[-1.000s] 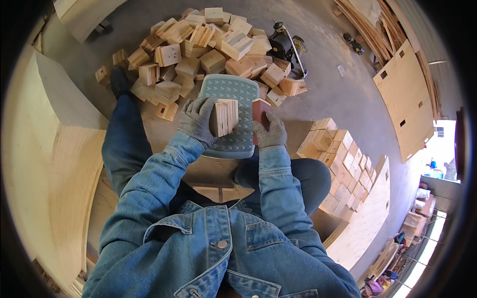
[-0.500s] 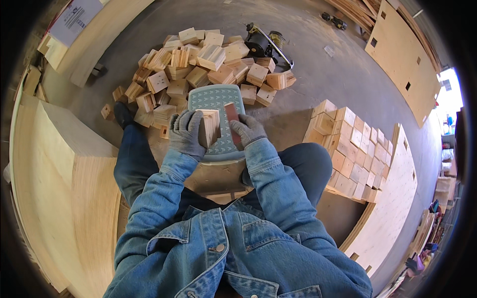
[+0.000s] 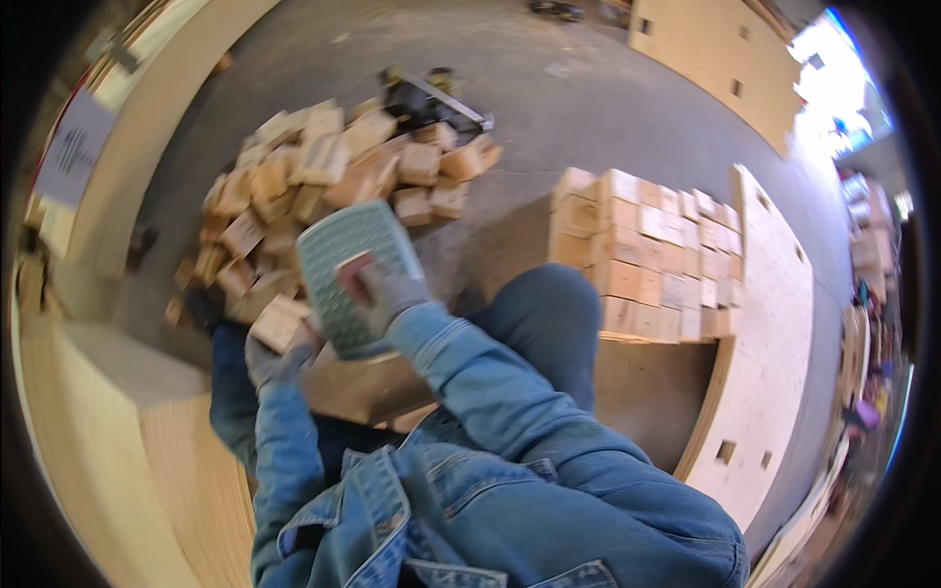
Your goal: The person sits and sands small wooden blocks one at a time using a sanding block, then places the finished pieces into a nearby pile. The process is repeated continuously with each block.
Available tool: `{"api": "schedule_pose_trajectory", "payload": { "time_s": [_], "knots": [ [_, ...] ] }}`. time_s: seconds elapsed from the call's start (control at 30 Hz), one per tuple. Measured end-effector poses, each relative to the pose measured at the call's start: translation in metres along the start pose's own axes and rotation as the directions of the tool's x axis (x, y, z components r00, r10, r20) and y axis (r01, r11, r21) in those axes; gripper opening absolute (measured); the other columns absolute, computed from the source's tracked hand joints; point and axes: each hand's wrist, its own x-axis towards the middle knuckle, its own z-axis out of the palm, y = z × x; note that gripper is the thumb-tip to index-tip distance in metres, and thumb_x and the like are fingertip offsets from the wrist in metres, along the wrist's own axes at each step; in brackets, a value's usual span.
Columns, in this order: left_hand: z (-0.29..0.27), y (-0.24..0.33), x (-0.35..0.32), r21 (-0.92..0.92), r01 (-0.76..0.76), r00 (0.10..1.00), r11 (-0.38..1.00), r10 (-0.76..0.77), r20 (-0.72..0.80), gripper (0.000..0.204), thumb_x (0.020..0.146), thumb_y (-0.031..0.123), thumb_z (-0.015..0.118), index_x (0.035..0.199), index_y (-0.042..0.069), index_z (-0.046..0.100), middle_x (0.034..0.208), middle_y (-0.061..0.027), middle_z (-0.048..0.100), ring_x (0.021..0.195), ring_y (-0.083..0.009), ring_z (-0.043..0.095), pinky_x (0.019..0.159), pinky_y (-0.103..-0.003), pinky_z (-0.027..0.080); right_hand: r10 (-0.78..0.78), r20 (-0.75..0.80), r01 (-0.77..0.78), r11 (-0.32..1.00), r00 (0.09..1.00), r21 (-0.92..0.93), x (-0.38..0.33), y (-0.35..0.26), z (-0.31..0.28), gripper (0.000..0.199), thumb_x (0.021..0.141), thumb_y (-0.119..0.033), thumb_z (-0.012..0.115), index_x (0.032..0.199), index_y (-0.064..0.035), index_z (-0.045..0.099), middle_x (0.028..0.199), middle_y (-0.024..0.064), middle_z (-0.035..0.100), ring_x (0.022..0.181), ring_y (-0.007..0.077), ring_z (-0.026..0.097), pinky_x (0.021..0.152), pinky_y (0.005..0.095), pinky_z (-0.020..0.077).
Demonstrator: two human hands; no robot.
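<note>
A pale wood block (image 3: 278, 324) is gripped in my gloved left hand (image 3: 274, 365), low at the left beside my left knee. In my gloved right hand (image 3: 393, 297) is a reddish-brown sanding block (image 3: 354, 275), over the blue-green step stool (image 3: 382, 227) with a raised pattern on its top. The two held pieces are apart. Motion smears both hands somewhat, and the fingers under the wood block are partly hidden.
A loose heap of wood blocks (image 3: 323, 157) lies on the floor beyond the stool, with a dark power tool (image 3: 431, 101) behind it. Stacked blocks (image 3: 647, 265) stand at the right beside a plywood panel (image 3: 755, 363). A large plywood piece (image 3: 108, 421) flanks my left.
My left hand has moved the wood block left and down, away from the sanding block. My right hand has shifted left with the sanding block. The whole view has turned toward the right.
</note>
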Motion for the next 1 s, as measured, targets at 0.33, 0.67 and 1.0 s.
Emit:
{"api": "schedule_pose_trajectory", "payload": {
  "time_s": [0.33,0.67,1.0],
  "knots": [
    [-0.016,-0.035,-0.004,-0.101,0.333,0.899,0.937,-0.348,-0.265,0.101,0.055,-0.012,0.092,0.146,-0.001,0.052,0.136,-0.0164,0.064,0.117,-0.0281,0.067,0.097,-0.04,0.059,0.206,0.34,-0.14,0.968,0.918,-0.208,-0.004,-0.009,-0.021,0.053,0.091,-0.036,0.071,0.136,-0.0124,0.059,0.152,0.0154,0.052,0.128,0.0425,0.06,0.112,0.049,0.0454],
    [0.023,0.042,-0.02,-0.446,0.349,0.924,0.824,-0.382,0.018,0.07,0.073,0.005,0.09,0.136,0.006,0.061,0.117,-0.007,0.07,0.105,-0.0213,0.069,0.089,-0.035,0.059,0.148,0.083,-0.154,0.985,0.986,0.079,0.002,-0.016,-0.051,0.077,0.079,-0.03,0.088,0.144,-0.0018,0.057,0.132,0.025,0.067,0.121,0.0371,0.066,0.103,0.0418,0.0542],
    [0.076,0.048,-0.022,-0.677,0.498,0.826,0.541,-0.534,0.18,0.065,0.083,0.012,0.085,0.141,0.006,0.056,0.129,-0.0123,0.066,0.115,-0.0286,0.068,0.097,-0.042,0.06,-0.227,0.122,0.222,0.973,0.966,0.06,-0.043,-0.053,-0.049,0.11,0.071,-0.039,0.092,0.158,-0.0033,0.035,0.155,0.0261,0.043,0.137,0.0455,0.051,0.116,0.0446,0.0435]
  ]
}}
